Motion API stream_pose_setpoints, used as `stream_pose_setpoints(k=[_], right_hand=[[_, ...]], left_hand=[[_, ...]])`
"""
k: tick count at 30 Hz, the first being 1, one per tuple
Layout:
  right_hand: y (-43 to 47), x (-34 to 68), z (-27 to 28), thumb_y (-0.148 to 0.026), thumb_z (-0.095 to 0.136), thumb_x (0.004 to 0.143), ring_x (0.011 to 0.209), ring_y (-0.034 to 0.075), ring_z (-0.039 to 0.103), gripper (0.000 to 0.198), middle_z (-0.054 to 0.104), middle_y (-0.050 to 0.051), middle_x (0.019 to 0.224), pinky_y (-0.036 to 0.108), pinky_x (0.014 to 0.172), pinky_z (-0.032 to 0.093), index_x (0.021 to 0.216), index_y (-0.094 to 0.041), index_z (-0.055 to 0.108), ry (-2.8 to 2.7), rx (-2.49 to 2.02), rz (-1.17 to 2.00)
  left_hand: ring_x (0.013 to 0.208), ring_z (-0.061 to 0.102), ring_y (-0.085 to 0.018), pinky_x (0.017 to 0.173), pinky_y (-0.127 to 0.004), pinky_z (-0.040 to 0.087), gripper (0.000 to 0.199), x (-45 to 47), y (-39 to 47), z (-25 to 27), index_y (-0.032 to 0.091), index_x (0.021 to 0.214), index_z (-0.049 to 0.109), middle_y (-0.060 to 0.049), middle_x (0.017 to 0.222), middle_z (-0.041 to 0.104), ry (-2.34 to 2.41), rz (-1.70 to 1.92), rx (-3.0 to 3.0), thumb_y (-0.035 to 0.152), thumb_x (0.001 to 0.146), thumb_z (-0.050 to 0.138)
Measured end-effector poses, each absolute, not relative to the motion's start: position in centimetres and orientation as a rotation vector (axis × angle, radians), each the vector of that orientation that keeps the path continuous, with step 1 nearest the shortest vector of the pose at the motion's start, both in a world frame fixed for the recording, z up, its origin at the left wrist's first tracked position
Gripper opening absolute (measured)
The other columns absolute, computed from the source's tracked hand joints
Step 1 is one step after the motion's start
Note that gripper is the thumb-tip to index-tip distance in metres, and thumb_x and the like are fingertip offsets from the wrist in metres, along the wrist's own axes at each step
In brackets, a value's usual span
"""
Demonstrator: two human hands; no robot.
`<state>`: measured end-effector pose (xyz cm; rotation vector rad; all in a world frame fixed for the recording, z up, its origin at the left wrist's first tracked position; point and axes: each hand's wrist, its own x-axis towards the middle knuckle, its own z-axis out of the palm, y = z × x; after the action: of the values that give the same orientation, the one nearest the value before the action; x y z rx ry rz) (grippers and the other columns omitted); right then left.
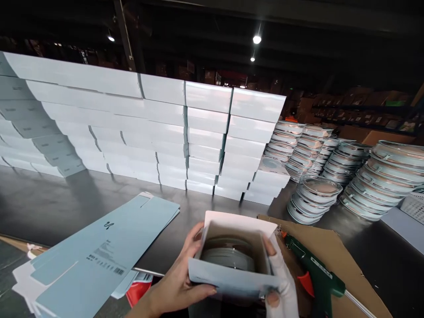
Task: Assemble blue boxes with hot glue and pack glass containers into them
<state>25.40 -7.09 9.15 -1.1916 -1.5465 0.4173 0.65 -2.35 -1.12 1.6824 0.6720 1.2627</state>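
Observation:
An open-ended carton (228, 279), pale blue outside and white inside the flaps, is held between my two hands near the table's front edge. Inside it sits a round glass dish (228, 258), partly hidden by the carton walls. My left hand (179, 278) wraps the carton's left side, thumb along the lower front edge. My right hand (281, 278), in a white glove with bare fingertips, grips the right side. Just right of it, a green hot glue gun (314, 269) with a red trigger lies on a sheet of brown cardboard (344, 247).
Flat pale-blue carton blanks (112, 247) lie in a pile at left, overhanging the table edge. A wall of stacked white boxes (165, 132) spans the table's back. Stacks of round glass dishes (314, 198) stand at right, near a white plastic basket (414, 205).

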Motion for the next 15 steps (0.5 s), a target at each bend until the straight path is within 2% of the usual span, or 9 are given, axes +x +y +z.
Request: stream_pose_setpoints(k=[2,3,5,7,9,10,12,14,15], right_hand=[[-7.8,24.7,7.2,-0.058,0.070,0.088,0.128,0.037,0.064,0.070,0.067,0.013,0.139,0.047,0.103,0.058,0.149,-0.029,0.054,-1.514,-1.236,0.441],[-8.2,24.3,6.2,-0.056,0.068,0.090,0.129,0.038,0.064,0.071,0.065,0.014,0.143,0.047,0.103,0.058,0.153,-0.028,0.049,-1.491,-1.265,0.454],[-9.1,23.3,4.4,-0.049,0.059,0.098,0.130,0.036,0.063,0.069,0.058,0.014,0.151,0.046,0.103,0.058,0.160,-0.029,0.037,-1.428,-1.328,0.476],[-9.7,22.2,3.3,-0.040,0.045,0.106,0.137,0.032,0.059,0.067,0.047,0.013,0.162,0.045,0.106,0.056,0.166,-0.032,0.016,-1.378,-1.359,0.485],[-10.0,21.8,3.0,-0.033,0.034,0.109,0.148,0.026,0.047,0.068,0.032,0.009,0.170,0.044,0.116,0.047,0.166,-0.035,-0.001,-1.373,-1.386,0.447],[-10.1,22.1,3.2,-0.032,0.033,0.109,0.152,0.023,0.039,0.068,0.026,0.006,0.172,0.043,0.119,0.043,0.166,-0.037,-0.004,-1.412,-1.396,0.422],[-10.1,24.1,3.9,-0.034,0.037,0.108,0.154,0.021,0.034,0.067,0.025,0.005,0.173,0.040,0.122,0.039,0.166,-0.035,0.003,-1.546,-1.427,0.362],[-10.4,27.9,4.7,-0.042,0.044,0.104,0.142,0.027,0.054,0.063,0.048,0.013,0.160,0.043,0.115,0.048,0.162,-0.025,0.029,-1.622,-1.563,0.222],[-10.6,30.3,4.9,-0.047,0.047,0.100,0.127,0.032,0.067,0.060,0.065,0.018,0.143,0.050,0.108,0.053,0.152,-0.019,0.046,-1.597,-1.713,0.120]], left_hand=[[0.148,0.039,-0.045,0.115,-0.055,0.042,0.065,1.1,-2.8,-0.5,0.026,0.129,0.068,-0.016,0.164,0.036,0.622,1.331,1.772,0.068,0.080,0.075],[0.149,0.037,-0.046,0.116,-0.055,0.040,0.061,1.5,-3.1,-0.2,0.024,0.122,0.072,-0.015,0.166,0.033,0.633,1.344,1.761,0.072,0.085,0.066],[0.146,0.042,-0.044,0.114,-0.052,0.043,0.057,2.6,-3.9,0.5,0.023,0.120,0.070,-0.015,0.161,0.041,0.752,1.422,1.632,0.070,0.095,0.051],[0.146,0.042,-0.039,0.111,-0.048,0.045,0.045,3.6,-4.8,1.2,0.026,0.129,0.058,-0.014,0.158,0.045,0.863,1.553,1.456,0.060,0.101,0.046],[0.150,0.038,-0.035,0.112,-0.048,0.043,0.038,3.9,-5.2,1.8,0.030,0.131,0.050,-0.012,0.161,0.042,0.940,1.582,1.363,0.054,0.102,0.049],[0.153,0.033,-0.034,0.115,-0.050,0.040,0.036,3.6,-5.2,2.1,0.030,0.129,0.052,-0.011,0.162,0.041,0.974,1.524,1.379,0.054,0.102,0.049],[0.157,0.025,-0.036,0.121,-0.054,0.032,0.036,2.5,-4.7,2.5,0.030,0.124,0.063,-0.009,0.163,0.041,1.035,1.299,1.485,0.055,0.103,0.047],[0.158,0.021,-0.038,0.122,-0.056,0.030,0.040,1.0,-3.6,2.4,0.033,0.121,0.071,-0.007,0.158,0.050,1.015,1.100,1.640,0.056,0.102,0.046],[0.158,0.022,-0.039,0.121,-0.056,0.032,0.039,0.2,-3.1,2.3,0.035,0.123,0.072,-0.007,0.154,0.055,0.979,1.043,1.713,0.057,0.100,0.049]])
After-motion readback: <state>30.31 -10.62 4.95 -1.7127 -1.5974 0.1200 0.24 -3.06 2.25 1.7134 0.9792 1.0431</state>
